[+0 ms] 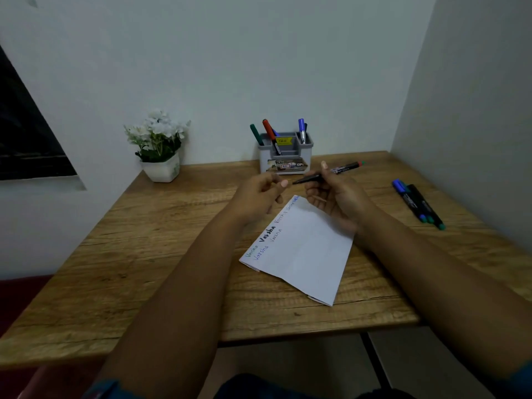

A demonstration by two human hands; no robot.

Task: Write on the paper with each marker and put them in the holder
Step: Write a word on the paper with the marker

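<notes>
My right hand (336,197) grips a black marker (306,178) above the far end of the white paper (305,254), its tip pointing left. My left hand (259,194) hovers just left of that tip, fingers curled; whether it pinches a cap I cannot tell. The paper carries several handwritten words in blue and black along its left edge. The grey holder (285,152) stands at the back of the desk with green, red and blue markers in it. One marker (347,167) lies right of the holder. Three markers (417,204) lie at the desk's right side.
A white pot of white flowers (159,145) stands at the back left of the wooden desk (144,254). White walls close in behind and on the right. A dark window panel (26,139) is on the left wall.
</notes>
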